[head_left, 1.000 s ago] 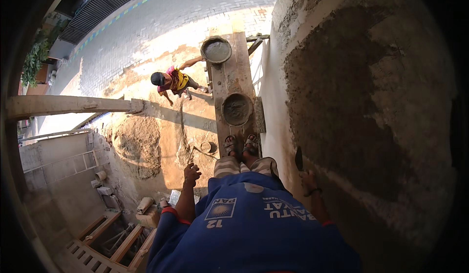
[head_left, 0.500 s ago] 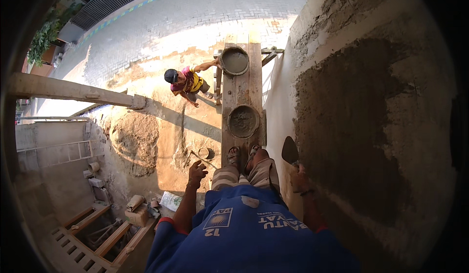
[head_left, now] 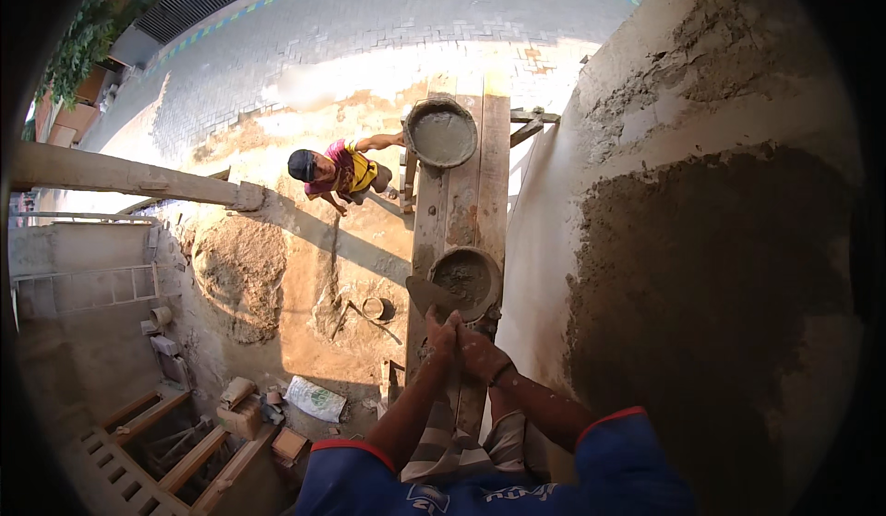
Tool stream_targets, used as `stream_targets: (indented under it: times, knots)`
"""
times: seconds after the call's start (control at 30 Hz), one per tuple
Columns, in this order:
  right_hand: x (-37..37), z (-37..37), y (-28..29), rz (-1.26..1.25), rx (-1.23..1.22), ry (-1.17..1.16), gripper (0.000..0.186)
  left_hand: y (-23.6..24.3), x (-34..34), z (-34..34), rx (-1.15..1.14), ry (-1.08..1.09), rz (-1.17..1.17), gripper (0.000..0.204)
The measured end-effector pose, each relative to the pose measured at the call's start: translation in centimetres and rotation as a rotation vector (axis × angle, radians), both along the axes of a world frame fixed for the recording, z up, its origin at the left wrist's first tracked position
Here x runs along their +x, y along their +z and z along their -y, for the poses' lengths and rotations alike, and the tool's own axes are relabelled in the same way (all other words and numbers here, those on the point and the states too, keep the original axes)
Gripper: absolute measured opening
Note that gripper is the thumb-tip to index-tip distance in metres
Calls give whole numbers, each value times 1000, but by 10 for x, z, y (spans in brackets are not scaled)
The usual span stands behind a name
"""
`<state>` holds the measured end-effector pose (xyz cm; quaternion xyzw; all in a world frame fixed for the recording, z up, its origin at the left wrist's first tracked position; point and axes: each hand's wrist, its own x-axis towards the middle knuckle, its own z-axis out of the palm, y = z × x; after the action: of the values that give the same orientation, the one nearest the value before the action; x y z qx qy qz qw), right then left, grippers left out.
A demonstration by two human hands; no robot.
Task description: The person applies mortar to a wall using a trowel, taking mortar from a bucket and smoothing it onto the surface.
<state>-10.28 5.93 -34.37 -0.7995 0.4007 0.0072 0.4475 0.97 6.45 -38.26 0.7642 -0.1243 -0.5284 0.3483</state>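
**Both hands meet at the trowel by the near mortar pan**

The left hand (head_left: 441, 336) and the right hand (head_left: 482, 352) press together just below the picture's centre, above a wooden scaffold plank (head_left: 466, 193). The left hand's fingers are clenched on the handle of a trowel (head_left: 426, 294), whose blade points toward 11 o'clock from the hands. Whether the right hand's fingers grip anything cannot be told; it lies against the left. The blade sits at the 9 o'clock rim of the near mortar pan (head_left: 467, 279), which rests on the plank at 12 o'clock from the hands. A far mortar pan (head_left: 441, 132), full of grey mix, stands farther along the plank. A person on the ground (head_left: 337, 171) reaches up toward it. At 3 o'clock rises a wall with dark wet plaster (head_left: 711, 304). A sand heap (head_left: 242, 276) lies below at 9 o'clock.
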Motion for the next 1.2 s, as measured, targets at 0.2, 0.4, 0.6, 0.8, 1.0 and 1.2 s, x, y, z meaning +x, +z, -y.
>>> stream_targets:
  times: [0.2, 0.4, 0.6, 0.8, 1.0, 1.2]
  knots:
    - [6, 74, -121, 289, 344, 70, 65, -118, 24, 20, 37, 534, -352, 57]
    - [-10, 305, -309, 368, 874, -869, 86, -130, 20, -11, -153, 596, -267, 59]
    - [51, 442, -415, 712, 803, -1246, 64, -128, 30, -19, -75, 559, -334, 62]
    - [87, 446, -423, 764, 629, -1532, 40, -127, 48, -12, -156, 507, -156, 70]
    - [75, 445, -400, 564, 501, -1449, 43, -130, 43, -21, -104, 354, -144, 68]
    - [35, 442, -399, 629, 335, -1442, 44, -130, 45, -12, -71, 282, -207, 65]
